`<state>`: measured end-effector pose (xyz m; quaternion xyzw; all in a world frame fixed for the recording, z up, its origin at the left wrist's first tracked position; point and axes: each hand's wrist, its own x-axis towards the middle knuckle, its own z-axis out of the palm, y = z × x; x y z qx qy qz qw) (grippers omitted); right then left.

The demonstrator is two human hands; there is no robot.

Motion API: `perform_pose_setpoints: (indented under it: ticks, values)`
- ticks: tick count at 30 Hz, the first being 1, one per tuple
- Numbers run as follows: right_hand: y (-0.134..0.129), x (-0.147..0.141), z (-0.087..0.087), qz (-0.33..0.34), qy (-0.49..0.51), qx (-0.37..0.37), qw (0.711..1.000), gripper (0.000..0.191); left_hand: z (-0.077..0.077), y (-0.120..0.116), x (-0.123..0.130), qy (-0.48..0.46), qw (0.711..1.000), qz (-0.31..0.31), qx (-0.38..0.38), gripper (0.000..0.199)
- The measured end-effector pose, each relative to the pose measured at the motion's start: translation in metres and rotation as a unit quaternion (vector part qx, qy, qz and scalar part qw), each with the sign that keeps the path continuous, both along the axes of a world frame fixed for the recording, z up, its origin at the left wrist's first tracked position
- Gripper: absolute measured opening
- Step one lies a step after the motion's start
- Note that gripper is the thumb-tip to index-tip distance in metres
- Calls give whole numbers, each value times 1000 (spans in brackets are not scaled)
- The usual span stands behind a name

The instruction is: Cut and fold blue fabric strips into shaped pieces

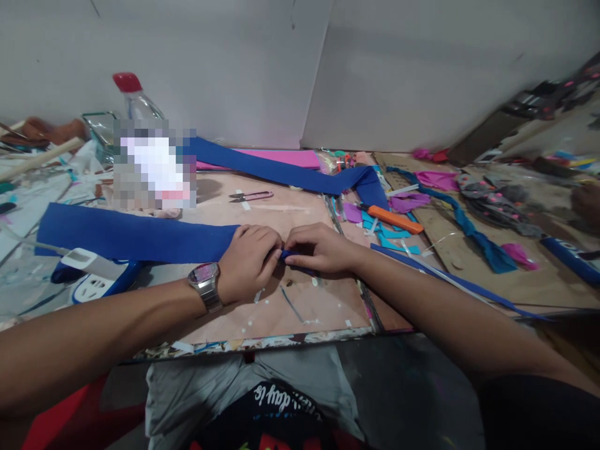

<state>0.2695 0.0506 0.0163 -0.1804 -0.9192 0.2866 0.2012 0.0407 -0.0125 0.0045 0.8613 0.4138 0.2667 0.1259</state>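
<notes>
A wide blue strip (135, 237), of cloth or paper, lies flat along the left of the table and runs under my left hand (250, 259), which wears a metal watch (205, 278). Between both hands the blue material narrows into a small folded or rolled bit (285, 254). My right hand (319, 249) pinches this bit with thumb and fingers. The left fingers are curled down on the strip close beside it, partly hidden from view. A pair of thread snips (252, 196) rests on the board beyond my hands.
Behind lies another long blue band (272, 169) over a pink sheet (281, 157). An orange utility knife (394, 219) sits right among scraps. At left are a power strip with a white plug (94, 262) and a red-capped bottle (127, 81). A blurred hand (585, 206) shows far right.
</notes>
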Motion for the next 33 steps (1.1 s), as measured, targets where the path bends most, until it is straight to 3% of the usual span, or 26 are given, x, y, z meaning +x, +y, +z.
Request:
perform_pose_setpoints:
  ticks: [12,26,33]
  values:
    - [-1,-1,-1,-48,66,42,996,19,-1,0,0,-33,999,15,10,19]
    - [-3,1,5,-5,84,63,994,25,-5,1,-1,-49,999,19,8,25]
    - [-3,0,4,-5,75,46,996,18,-2,-1,0,-23,1000,-5,5,20]
